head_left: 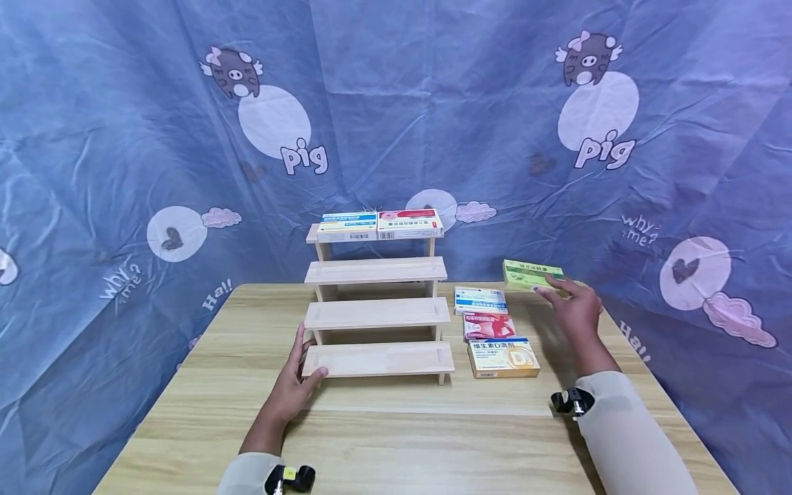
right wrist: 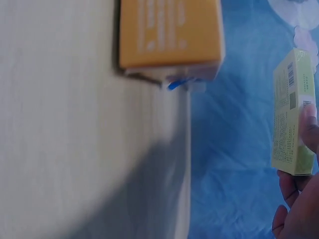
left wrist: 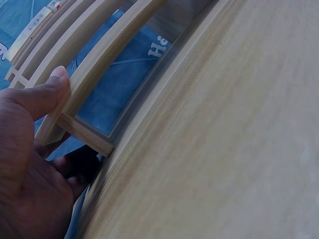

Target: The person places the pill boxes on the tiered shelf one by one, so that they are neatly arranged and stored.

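My left hand grips the left end of the lowest step of a wooden four-step display rack, thumb on top and fingers behind and below. At the back right, my right hand holds a green medicine box by its right end, raised above the table. The right wrist view shows the printed side of that green box with the thumb on its edge. On the top step lie a blue-and-yellow medicine box and a red-and-white one, side by side.
Right of the rack, a blue-and-white box, a red box and a white-and-orange vitamin D box lie in a column on the wooden table. A blue patterned curtain hangs behind the table.
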The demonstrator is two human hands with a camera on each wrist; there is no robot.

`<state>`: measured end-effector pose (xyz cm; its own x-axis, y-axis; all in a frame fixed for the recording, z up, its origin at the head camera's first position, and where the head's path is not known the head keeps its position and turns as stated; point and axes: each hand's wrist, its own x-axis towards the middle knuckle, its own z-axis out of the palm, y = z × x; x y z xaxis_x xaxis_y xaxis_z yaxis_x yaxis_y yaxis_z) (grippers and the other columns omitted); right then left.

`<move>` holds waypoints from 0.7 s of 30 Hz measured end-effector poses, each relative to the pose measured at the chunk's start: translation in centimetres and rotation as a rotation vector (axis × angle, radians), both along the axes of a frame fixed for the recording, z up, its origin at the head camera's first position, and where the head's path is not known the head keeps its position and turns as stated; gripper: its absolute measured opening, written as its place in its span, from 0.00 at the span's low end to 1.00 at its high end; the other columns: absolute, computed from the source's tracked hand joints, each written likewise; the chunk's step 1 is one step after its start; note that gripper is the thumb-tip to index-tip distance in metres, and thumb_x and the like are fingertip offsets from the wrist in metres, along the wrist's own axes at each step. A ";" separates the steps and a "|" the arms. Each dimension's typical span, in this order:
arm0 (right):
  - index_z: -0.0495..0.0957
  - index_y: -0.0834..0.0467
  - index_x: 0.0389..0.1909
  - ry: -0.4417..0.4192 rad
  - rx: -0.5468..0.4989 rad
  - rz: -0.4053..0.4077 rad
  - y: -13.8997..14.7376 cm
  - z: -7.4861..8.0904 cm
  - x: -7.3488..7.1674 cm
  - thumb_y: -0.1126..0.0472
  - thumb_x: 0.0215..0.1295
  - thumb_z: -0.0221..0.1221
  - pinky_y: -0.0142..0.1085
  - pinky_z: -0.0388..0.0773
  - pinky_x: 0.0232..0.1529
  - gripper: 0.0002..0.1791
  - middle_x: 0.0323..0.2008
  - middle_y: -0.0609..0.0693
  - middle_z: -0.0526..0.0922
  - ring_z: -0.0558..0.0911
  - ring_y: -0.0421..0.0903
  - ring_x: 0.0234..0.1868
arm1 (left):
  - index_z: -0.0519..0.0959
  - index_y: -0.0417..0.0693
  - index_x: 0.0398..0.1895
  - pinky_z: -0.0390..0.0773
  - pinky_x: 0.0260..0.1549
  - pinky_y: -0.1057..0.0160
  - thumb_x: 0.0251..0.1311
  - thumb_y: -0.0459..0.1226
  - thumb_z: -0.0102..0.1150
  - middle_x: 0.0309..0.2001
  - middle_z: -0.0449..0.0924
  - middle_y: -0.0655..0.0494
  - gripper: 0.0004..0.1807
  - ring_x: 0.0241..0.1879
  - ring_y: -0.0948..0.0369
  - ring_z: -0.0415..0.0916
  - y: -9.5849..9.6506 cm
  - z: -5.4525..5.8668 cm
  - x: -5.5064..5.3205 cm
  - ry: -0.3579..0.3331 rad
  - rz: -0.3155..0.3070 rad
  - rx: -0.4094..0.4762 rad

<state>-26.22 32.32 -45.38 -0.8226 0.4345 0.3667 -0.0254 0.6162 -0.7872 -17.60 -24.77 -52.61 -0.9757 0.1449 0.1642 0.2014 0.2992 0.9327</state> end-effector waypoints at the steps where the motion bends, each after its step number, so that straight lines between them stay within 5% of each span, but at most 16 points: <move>1: 0.86 0.53 0.64 0.008 -0.006 0.005 -0.2 0.2 0.0 0.54 0.68 0.76 0.62 0.59 0.82 0.25 0.68 0.61 0.83 0.76 0.66 0.77 | 0.28 0.67 0.91 0.70 0.60 0.80 0.79 0.37 0.63 0.87 0.54 0.34 0.58 0.84 0.34 0.58 0.0 0.0 0.0 0.001 -0.001 0.003; 10: 0.85 0.51 0.66 0.024 -0.082 0.039 -2.4 1.8 1.0 0.54 0.69 0.75 0.63 0.66 0.78 0.25 0.76 0.65 0.76 0.70 0.66 0.80 | 0.28 0.68 0.91 0.70 0.60 0.80 0.79 0.38 0.64 0.87 0.54 0.34 0.58 0.84 0.34 0.58 0.0 0.1 0.1 -0.011 0.002 -0.004; 21: 0.87 0.55 0.63 0.117 -0.064 0.030 -5.3 3.6 2.0 0.56 0.66 0.78 0.60 0.70 0.67 0.25 0.73 0.68 0.78 0.74 0.68 0.72 | 0.28 0.66 0.91 0.72 0.59 0.79 0.79 0.37 0.63 0.86 0.54 0.33 0.58 0.83 0.32 0.59 0.0 0.1 0.0 0.003 -0.004 -0.002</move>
<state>-24.20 27.04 -41.81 -0.7887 0.4359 0.4334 -0.1369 0.5628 -0.8152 -17.57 -24.73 -52.52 -0.9746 0.1496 0.1669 0.2056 0.3004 0.9314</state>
